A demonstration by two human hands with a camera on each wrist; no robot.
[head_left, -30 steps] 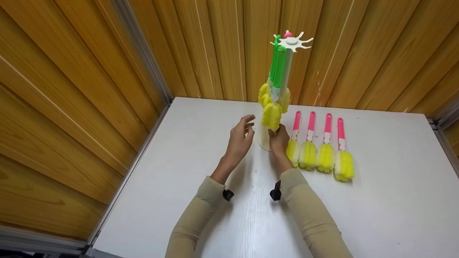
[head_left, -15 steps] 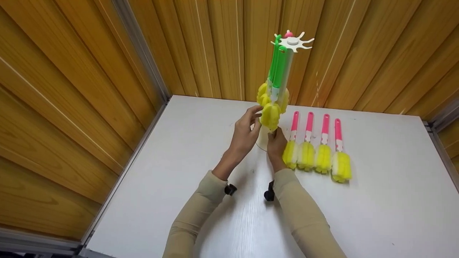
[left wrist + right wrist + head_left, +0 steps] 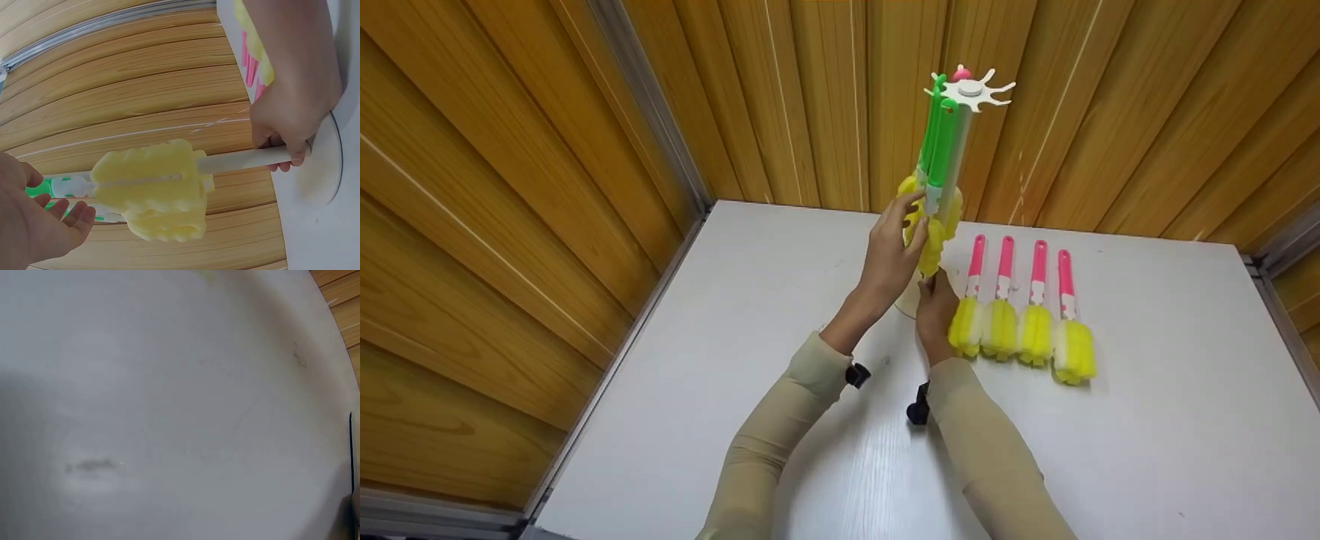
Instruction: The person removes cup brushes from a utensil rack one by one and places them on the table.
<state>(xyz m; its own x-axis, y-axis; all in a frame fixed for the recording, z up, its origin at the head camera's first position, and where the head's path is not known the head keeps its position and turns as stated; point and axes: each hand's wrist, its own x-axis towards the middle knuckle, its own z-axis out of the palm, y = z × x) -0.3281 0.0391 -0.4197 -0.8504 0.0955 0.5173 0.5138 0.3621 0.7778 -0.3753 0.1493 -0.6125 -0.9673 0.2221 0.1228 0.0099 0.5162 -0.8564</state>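
Four pink brushes [image 3: 1018, 307] lie in a row on the table [image 3: 1147, 420], not yet hung; the green ones [image 3: 939, 150] hang from the rack [image 3: 969, 88]. My right hand [image 3: 936, 311] grips the rack's pole low down, fingers curled round it. Left hand [image 3: 889, 259] w/ fingers loosely spread at the yellow sponge [image 3: 152, 188], touching it, I think. Left wrist view shows the pole grip; right wrist view gives only blurred table.

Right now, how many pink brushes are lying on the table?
4. The pink-handled sponge brushes lie side by side on the white table, right of the right hand. None seems hidden.
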